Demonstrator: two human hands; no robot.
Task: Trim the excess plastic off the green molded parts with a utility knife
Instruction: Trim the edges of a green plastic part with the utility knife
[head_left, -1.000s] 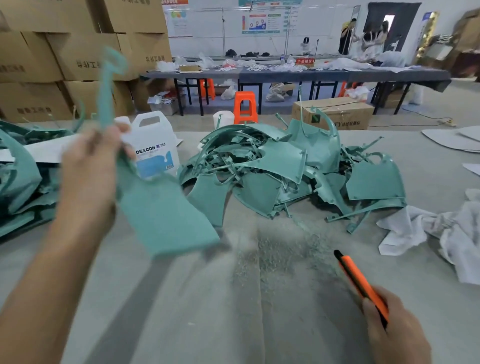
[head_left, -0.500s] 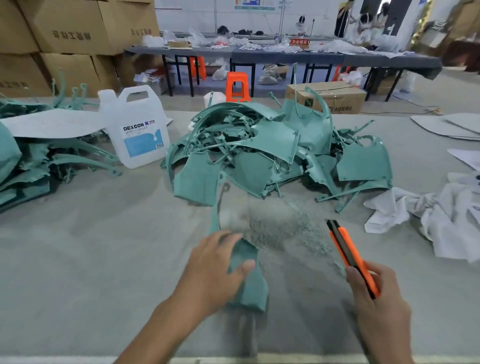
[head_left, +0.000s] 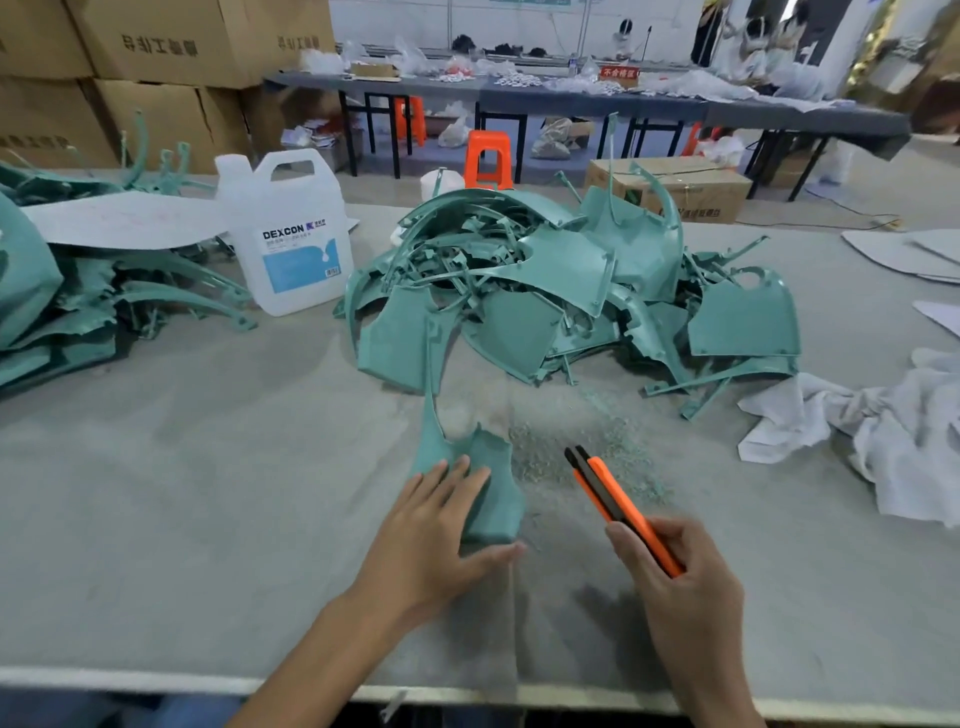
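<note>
Gripping the knife (head_left: 615, 500), right hand (head_left: 678, 582) has neared the part (head_left: 496, 493) left hand (head_left: 434, 540) presses flat-fingered.

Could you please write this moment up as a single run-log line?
left hand presses green part flat on table | right hand grips utility knife, tip beside part, not touching | stage: cut not yet begun

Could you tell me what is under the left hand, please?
A green molded part lies on the grey table beneath the left hand; its covered left portion cannot be seen.
</note>
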